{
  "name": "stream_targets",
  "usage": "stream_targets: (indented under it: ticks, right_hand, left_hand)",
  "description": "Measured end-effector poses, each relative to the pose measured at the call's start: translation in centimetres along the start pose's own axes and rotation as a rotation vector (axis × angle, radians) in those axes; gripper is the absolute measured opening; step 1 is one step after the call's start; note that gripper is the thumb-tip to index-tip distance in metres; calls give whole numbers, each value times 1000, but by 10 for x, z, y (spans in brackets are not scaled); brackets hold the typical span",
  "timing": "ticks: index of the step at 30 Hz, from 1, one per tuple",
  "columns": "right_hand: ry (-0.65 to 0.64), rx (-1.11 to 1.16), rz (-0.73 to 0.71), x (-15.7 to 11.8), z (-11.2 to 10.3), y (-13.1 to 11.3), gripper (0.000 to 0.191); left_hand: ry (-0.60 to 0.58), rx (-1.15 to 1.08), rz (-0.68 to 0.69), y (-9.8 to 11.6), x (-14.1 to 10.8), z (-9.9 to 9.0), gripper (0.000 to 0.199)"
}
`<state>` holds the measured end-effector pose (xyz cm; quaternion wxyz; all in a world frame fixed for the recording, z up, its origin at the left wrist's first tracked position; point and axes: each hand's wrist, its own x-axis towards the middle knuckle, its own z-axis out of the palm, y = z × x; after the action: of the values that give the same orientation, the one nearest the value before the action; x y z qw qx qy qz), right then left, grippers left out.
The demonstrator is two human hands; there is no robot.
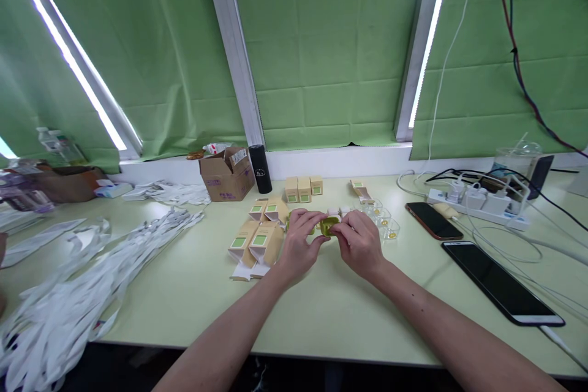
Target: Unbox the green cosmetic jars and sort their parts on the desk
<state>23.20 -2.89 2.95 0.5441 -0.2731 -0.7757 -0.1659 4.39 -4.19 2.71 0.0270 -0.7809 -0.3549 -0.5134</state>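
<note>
Between my two hands is a small yellow-green cup-like piece [327,226], with the fingertips of both hands closed on its edges. My left hand [301,237] grips its left side, and my right hand [361,239] pinches the right side. Another yellow-green piece partly shows behind my left fingers. Left of my left hand lie several open kraft paper boxes [266,242] with green labels and white flaps. Several clear plastic cups [390,229] with yellow centres stand just beyond my right hand. Small white pieces behind the hands are partly hidden.
Closed kraft boxes [304,190] and a flattened one [361,191] lie farther back. A cardboard carton [226,175] and black cylinder [260,169] stand by the wall. White straps [92,282] cover the left. At right are phones [500,282], a power strip [478,208] and cables.
</note>
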Motion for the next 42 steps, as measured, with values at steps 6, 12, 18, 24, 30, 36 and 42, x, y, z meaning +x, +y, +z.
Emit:
stream_targets:
  ticks: [6, 12, 18, 24, 30, 36, 42]
  right_hand:
    - [-40, -17, 9, -3, 1, 2, 26]
    - [1, -26, -30, -3, 0, 2, 25]
    - [86, 12, -38, -2, -2, 0, 21]
    - [142, 55, 95, -1, -2, 1, 17]
    - [60, 67, 132, -4, 5, 11, 17]
    - [-71, 29, 182, -13, 15, 22, 20]
    - [-170, -10, 172, -19, 24, 28, 19]
  left_hand:
    - [0, 0, -19, 0, 0, 0, 40]
    - [3, 8, -17, 1, 0, 0, 41]
    - [50, 37, -113, -5, 1, -4, 40]
    - [111, 45, -189, -9, 3, -8, 44]
    - [176, 9, -257, -7, 3, -7, 37]
    - [220, -79, -432, -8, 5, -8, 21]
    - [200, -660, -818, -9, 14, -5, 46]
